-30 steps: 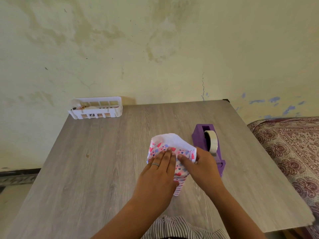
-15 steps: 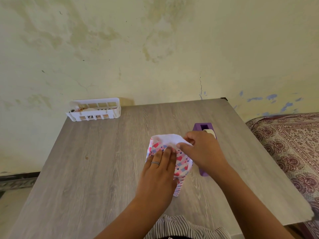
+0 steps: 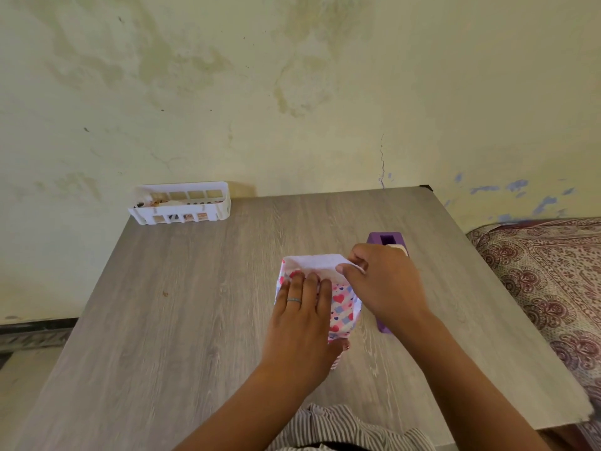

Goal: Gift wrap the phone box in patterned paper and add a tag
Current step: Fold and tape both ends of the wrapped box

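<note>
The grey wood-grain counter [image 3: 201,320] carries the wrapped box [image 3: 341,307] under my grips, a purple tape dispenser [image 3: 383,239] just beyond my right grip, and a white basket [image 3: 180,208] far off, beyond my left grip.

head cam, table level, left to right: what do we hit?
white basket → left hand pressing flat on the wrapped box → right hand pinching the paper flap → purple tape dispenser, mostly hidden behind that hand → patterned cloth beyond the table edge.
</note>
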Available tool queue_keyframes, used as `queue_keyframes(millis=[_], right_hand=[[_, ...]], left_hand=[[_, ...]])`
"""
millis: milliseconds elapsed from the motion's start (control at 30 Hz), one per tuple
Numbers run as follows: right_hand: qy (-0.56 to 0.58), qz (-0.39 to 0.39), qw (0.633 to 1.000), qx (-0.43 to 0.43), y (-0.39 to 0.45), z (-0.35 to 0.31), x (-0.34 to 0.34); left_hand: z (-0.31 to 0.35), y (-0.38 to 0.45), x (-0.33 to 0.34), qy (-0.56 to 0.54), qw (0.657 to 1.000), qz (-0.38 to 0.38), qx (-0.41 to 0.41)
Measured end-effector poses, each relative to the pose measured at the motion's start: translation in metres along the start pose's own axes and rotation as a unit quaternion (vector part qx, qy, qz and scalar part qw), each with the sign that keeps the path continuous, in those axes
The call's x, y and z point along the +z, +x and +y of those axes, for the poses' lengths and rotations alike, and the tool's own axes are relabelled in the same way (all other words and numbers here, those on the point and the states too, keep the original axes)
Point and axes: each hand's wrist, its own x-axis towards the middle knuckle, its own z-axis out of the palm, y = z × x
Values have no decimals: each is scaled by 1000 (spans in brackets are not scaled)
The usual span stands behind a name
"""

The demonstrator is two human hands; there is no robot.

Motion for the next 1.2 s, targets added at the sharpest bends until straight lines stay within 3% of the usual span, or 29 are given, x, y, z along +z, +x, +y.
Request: queue_keyframes(millis=[200, 367, 667, 967, 1100, 1200], right_hand=[[91, 2, 996, 22, -8, 4, 4], [113, -96, 988, 46, -19, 5, 10], [37, -40, 992, 116, -20, -1, 22], [52, -101, 992, 59, -26, 20, -3], [108, -6, 978, 178, -20, 73, -3], [63, -37, 962, 264, -17, 127, 28]], left_hand=[[-1, 4, -3, 30, 999, -13, 4], [-4, 4, -1, 18, 1000, 9, 22], [-8, -4, 2, 1, 1000, 2, 27], [-8, -8, 5, -4, 1000, -18, 22], [-8, -4, 5, -1, 1000, -7, 30], [-10, 0, 5, 3, 999, 4, 34]])
